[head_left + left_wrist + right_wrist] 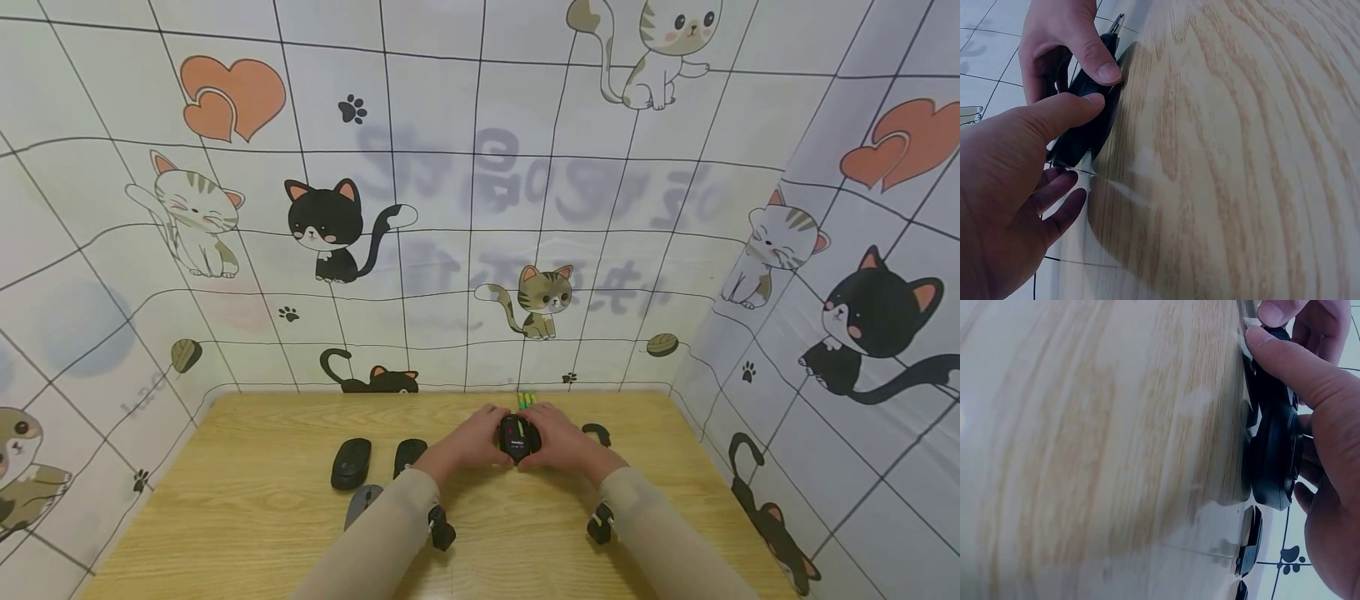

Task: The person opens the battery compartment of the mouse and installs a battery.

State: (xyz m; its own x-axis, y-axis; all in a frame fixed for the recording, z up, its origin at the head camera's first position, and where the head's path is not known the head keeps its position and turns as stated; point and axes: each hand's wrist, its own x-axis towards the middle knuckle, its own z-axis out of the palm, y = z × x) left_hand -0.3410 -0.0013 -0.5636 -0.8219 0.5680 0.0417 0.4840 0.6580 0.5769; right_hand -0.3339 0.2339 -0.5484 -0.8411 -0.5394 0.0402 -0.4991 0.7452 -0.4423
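Observation:
Near the table's far edge, my left hand (478, 437) and right hand (561, 437) hold a black computer mouse (514, 439) from its two sides. Its underside faces up, with small print and a yellow-green battery (522, 427) showing in it. Both thumbs press on the near side of the mouse (1082, 134) in the left wrist view, while the other fingers are partly hidden behind it. A rounded black thing (1275, 456) sits close by the right hand's palm in the right wrist view.
Several green and yellow batteries (527, 400) lie just behind the hands. Left of them are two black mice (351, 463) (409, 454) and a grey mouse (363, 502), partly behind the left sleeve. A dark curved piece (597, 432) lies right of the right hand. A cat-print curtain (442, 325) borders the table.

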